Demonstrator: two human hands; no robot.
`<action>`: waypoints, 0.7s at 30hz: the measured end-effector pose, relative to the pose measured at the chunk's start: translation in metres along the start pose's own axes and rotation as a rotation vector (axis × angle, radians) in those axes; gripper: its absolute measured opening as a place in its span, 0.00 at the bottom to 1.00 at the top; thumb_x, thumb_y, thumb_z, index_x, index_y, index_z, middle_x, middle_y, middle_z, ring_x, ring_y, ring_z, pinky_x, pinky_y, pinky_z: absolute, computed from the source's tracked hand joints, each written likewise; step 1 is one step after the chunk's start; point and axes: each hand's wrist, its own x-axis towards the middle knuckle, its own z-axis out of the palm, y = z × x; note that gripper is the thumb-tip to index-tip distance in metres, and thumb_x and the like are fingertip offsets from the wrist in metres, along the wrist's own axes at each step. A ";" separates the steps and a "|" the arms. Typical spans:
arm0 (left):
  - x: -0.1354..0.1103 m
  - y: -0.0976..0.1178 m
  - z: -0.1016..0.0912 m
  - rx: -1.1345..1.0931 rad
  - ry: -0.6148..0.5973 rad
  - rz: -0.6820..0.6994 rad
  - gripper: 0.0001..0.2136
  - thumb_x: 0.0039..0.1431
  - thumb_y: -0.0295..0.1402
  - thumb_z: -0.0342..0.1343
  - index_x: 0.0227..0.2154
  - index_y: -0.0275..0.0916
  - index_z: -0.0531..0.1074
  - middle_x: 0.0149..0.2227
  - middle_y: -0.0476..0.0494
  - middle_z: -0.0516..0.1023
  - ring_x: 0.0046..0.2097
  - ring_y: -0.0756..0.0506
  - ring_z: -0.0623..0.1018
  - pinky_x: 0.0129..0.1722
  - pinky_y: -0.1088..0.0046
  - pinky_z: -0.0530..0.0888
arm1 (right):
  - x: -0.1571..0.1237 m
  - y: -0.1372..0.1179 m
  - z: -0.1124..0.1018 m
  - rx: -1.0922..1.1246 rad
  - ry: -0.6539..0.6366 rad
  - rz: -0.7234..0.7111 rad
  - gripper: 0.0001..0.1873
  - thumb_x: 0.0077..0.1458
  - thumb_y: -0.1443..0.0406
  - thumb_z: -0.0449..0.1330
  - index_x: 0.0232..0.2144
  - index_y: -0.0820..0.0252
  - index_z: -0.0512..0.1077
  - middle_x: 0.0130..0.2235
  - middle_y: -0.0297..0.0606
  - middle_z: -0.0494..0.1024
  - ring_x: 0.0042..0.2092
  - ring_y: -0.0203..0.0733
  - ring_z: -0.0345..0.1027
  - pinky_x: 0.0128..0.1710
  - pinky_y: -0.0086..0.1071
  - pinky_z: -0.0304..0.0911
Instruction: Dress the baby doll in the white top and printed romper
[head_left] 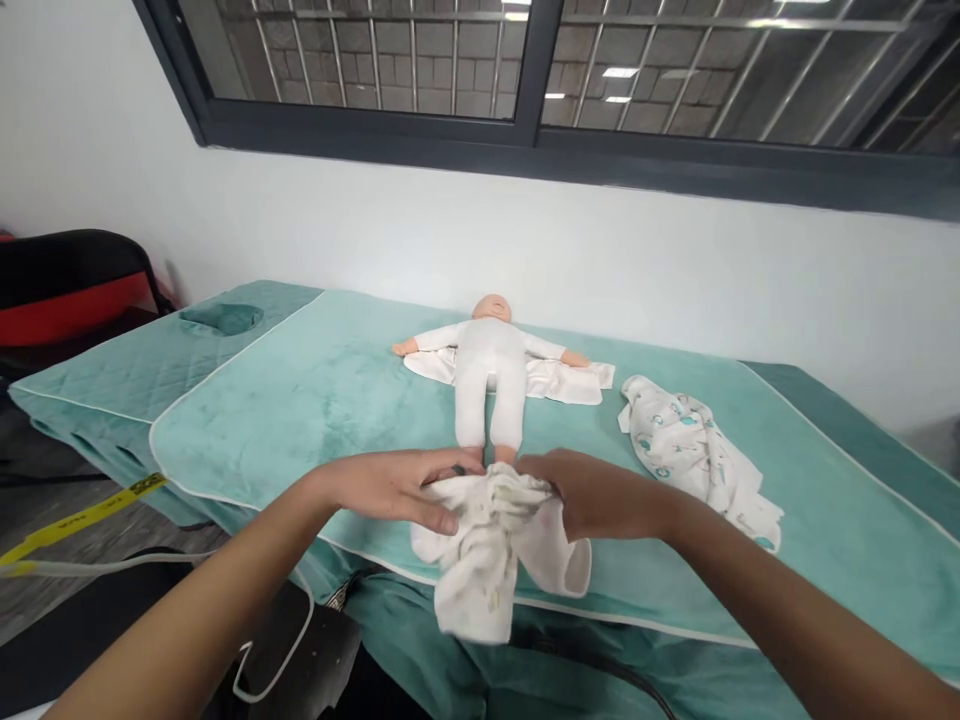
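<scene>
A pair of white baby pants [484, 560] with a faint print hangs bunched at the near edge of the bed, its two legs spread downward. My left hand [409, 488] grips the left side of its gathered top, thumb in front. On the other side my right hand [581, 490] is closed on the same top edge, its fingertips partly hidden. Just beyond the hands lies a baby doll [491, 360] on its back in a white suit, arms out, feet toward me and touching or close to the pants. A white cloth or garment [562, 382] is spread beneath the doll.
A crumpled white garment with a green print [690, 450] lies to the right on the green bed cover [322, 400]. At the left end the bed has a face hole [221, 318]. A red and black chair [75, 285], a yellow strap [82, 518] and a white cable [307, 620] are at left.
</scene>
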 end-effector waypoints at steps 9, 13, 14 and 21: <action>0.013 0.021 -0.010 0.893 0.241 0.115 0.08 0.51 0.23 0.49 0.27 0.41 0.69 0.28 0.50 0.72 0.31 0.47 0.70 0.42 0.69 0.63 | 0.015 -0.058 -0.045 -0.111 -0.261 0.143 0.22 0.29 0.60 0.73 0.32 0.54 0.76 0.32 0.34 0.76 0.30 0.42 0.67 0.27 0.31 0.58; 0.009 0.016 -0.004 0.914 0.486 0.230 0.04 0.54 0.25 0.49 0.28 0.40 0.66 0.29 0.48 0.69 0.33 0.47 0.68 0.41 0.69 0.63 | 0.025 -0.074 -0.048 -0.018 -0.174 0.025 0.13 0.49 0.53 0.64 0.33 0.55 0.74 0.33 0.34 0.73 0.33 0.39 0.65 0.30 0.30 0.58; 0.006 0.013 0.000 0.853 0.536 0.255 0.03 0.55 0.26 0.48 0.29 0.39 0.66 0.30 0.48 0.70 0.33 0.47 0.69 0.39 0.70 0.63 | 0.028 -0.075 -0.045 -0.002 -0.132 0.009 0.13 0.53 0.53 0.61 0.32 0.56 0.73 0.31 0.33 0.71 0.32 0.37 0.63 0.29 0.29 0.57; -0.033 -0.001 0.026 0.085 0.193 0.048 0.08 0.51 0.32 0.60 0.33 0.38 0.70 0.35 0.50 0.72 0.35 0.50 0.70 0.33 0.77 0.65 | 0.037 -0.064 -0.017 0.178 -0.112 -0.062 0.09 0.57 0.60 0.61 0.32 0.60 0.70 0.29 0.31 0.66 0.30 0.30 0.57 0.28 0.25 0.53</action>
